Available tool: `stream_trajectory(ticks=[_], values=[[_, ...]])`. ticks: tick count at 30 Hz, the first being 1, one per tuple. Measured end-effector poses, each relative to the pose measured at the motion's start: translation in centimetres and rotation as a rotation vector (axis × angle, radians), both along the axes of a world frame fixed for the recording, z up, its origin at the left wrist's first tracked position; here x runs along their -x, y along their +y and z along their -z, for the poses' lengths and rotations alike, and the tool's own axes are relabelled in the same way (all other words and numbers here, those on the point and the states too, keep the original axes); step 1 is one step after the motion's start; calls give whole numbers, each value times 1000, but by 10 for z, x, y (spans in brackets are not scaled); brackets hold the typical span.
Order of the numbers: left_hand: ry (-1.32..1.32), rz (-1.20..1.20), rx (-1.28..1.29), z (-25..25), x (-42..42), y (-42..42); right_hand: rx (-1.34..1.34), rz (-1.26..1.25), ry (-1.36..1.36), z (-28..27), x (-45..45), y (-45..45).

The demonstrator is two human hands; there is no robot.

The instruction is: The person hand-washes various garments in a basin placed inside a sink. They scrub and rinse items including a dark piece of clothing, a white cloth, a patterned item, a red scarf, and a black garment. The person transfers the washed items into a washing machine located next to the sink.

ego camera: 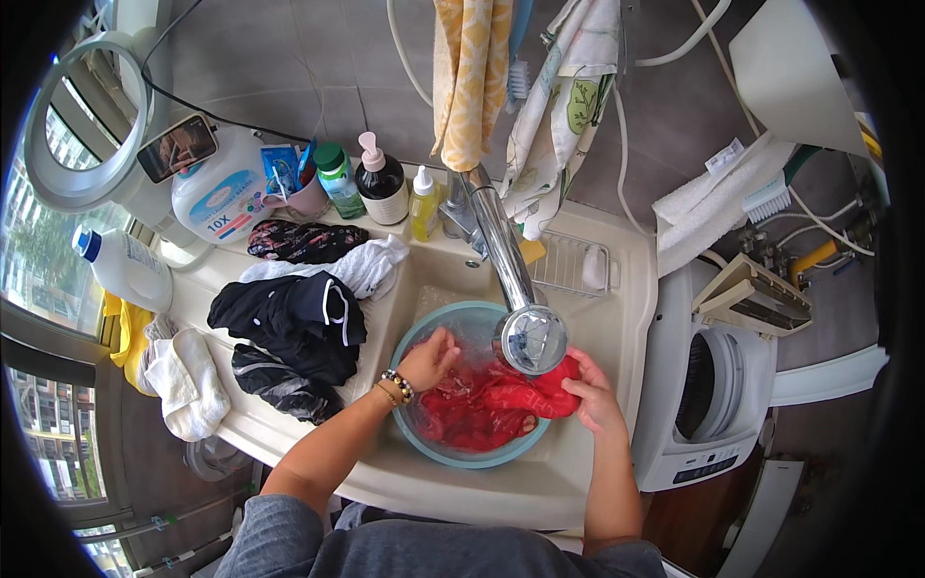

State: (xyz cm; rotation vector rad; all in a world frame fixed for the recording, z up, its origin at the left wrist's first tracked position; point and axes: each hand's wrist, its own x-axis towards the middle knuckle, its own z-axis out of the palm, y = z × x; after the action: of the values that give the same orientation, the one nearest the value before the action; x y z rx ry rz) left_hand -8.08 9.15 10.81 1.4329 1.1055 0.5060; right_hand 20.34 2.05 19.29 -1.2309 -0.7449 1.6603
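A light blue plastic basin [471,458] sits in the beige sink, holding water and a red garment [473,412]. My right hand [596,394] grips a raised part of the red cloth at the basin's right rim. Over the basin's left side is my left hand [432,361], its fingers curled near the water; whether it holds any cloth cannot be told. Beaded bracelets [396,388] circle that wrist. A chrome shower head [535,339] hangs above the basin, hiding part of the cloth and water.
Dark garments [296,325] and a white cloth [361,264] lie on the ribbed ledge to the left. Behind stand a detergent jug [217,195], a pump bottle [381,191] and a yellow bottle [424,209]. A wire soap rack [571,264] is at the sink's back right, a washing machine [704,404] beyond.
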Motion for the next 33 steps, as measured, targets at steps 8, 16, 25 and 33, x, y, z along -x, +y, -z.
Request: stream_trajectory(ticks=[8, 16, 25, 33], values=[[753, 392, -138, 33, -47, -52, -365, -446, -1562, 123, 56, -4], [378, 281, -102, 73, -17, -56, -237, -468, -682, 50, 58, 11], [293, 360, -532, -55, 21, -36, -242, -240, -241, -89, 28, -19], [-32, 327, -474, -126, 35, -19, -278, -172, -93, -127, 14, -11]])
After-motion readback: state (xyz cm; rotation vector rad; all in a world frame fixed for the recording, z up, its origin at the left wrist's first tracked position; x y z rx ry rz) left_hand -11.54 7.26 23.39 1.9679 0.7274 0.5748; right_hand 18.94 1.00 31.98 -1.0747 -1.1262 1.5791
